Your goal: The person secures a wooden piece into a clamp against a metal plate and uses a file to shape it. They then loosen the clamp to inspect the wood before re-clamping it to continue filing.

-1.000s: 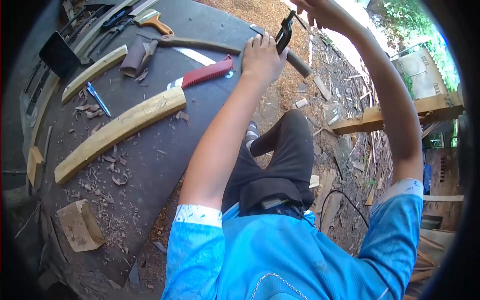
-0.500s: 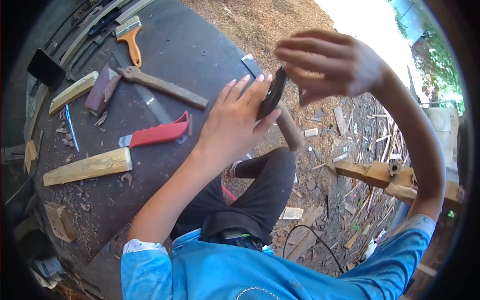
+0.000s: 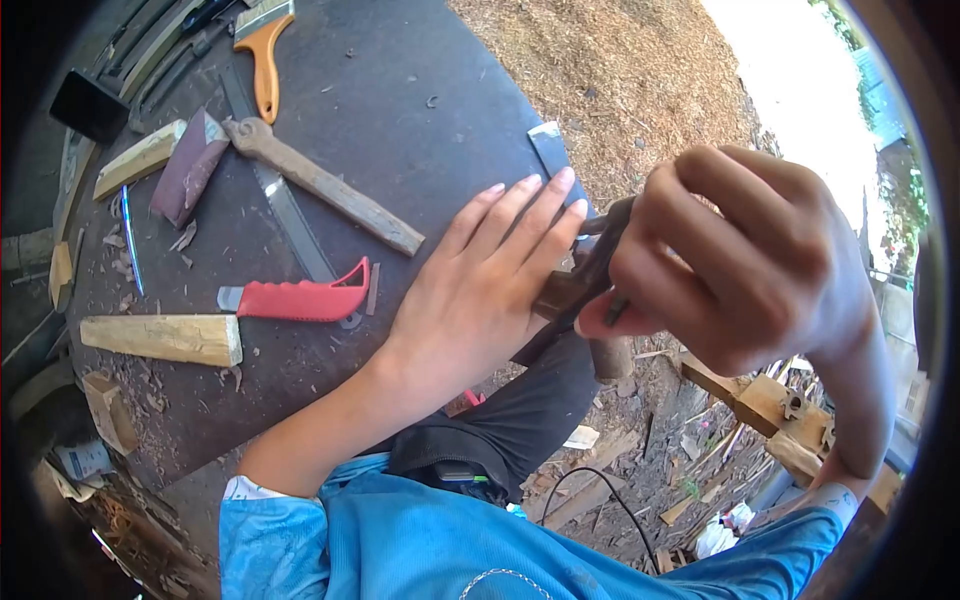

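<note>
My left hand (image 3: pixel 475 265) lies with its fingers extended over the table edge, its thumb side against a dark metal tool (image 3: pixel 572 292). The fingers of my right hand (image 3: pixel 735 255) are curled round the right end of this tool, and a short rod end shows by the thumb. My hands hide much of the tool's shape. Beyond my left fingertips a flat metal blade (image 3: pixel 548 150) lies at the edge. A wooden handle end (image 3: pixel 611 360) sticks out below the tool.
On the dark table (image 3: pixel 400 110) are a red-handled knife (image 3: pixel 305 300), a hammer-like wooden tool (image 3: pixel 335 190), a brush (image 3: pixel 264 70), a sandpaper-wrapped block (image 3: pixel 190 168), a blue pen (image 3: pixel 131 240) and a wood piece (image 3: pixel 165 339). Wood scraps and shavings cover the ground.
My right hand has come down and its fingers have curled round the dark tool. My left hand remains by the edge, fingers a little more spread. The view has shifted slightly.
</note>
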Available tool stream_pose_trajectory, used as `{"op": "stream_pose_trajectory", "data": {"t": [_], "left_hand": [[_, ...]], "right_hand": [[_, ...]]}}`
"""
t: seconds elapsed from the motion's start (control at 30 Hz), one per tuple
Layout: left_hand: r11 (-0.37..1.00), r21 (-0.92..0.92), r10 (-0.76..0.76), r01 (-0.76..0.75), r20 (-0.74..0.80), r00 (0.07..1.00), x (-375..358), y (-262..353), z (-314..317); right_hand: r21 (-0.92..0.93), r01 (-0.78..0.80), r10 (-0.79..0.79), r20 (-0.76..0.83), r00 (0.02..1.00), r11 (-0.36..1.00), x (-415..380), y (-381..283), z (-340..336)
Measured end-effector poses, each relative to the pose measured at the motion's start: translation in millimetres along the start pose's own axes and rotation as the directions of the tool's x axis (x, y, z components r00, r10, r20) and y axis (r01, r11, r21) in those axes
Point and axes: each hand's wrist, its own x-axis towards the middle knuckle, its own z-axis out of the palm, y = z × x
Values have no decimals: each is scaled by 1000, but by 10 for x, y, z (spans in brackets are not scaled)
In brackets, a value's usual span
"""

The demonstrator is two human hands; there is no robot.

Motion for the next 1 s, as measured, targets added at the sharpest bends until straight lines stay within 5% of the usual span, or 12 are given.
{"op": "stream_pose_trajectory", "data": {"t": [0.2,0.3,0.4,0.5,0.57,0.63,0.7,0.77,1.0], "left_hand": [[1000,1,26,-26,-88,996,-45,-24,75],[998,-51,10,-21,-202,979,-79,-13,119],[999,-5,35,-38,-255,966,-122,-29,194],[997,57,72,-60,-235,969,-131,-45,203],[994,-113,-22,7,-132,991,-123,-5,21],[982,-185,-14,-37,-264,964,-162,-59,236],[996,48,87,-76,-318,944,-62,-206,622],[978,190,159,-85,-418,894,-70,-237,661],[991,117,100,-61,-360,928,-68,-201,594]], "right_hand": [[-68,-227,232,67,970,971,113,-205,-63],[-34,-351,348,242,905,936,158,-228,-317],[-32,-480,481,103,871,877,589,-479,-563],[117,-665,675,-88,733,738,1154,-861,-535],[107,-734,738,-198,645,671,1492,-924,-96],[-104,-906,912,71,404,409,1891,-1006,248],[-94,-939,932,183,311,332,2061,-971,584],[4,-943,933,142,331,334,2046,-956,1010],[105,-918,912,117,392,381,1923,-1026,1079]]}}
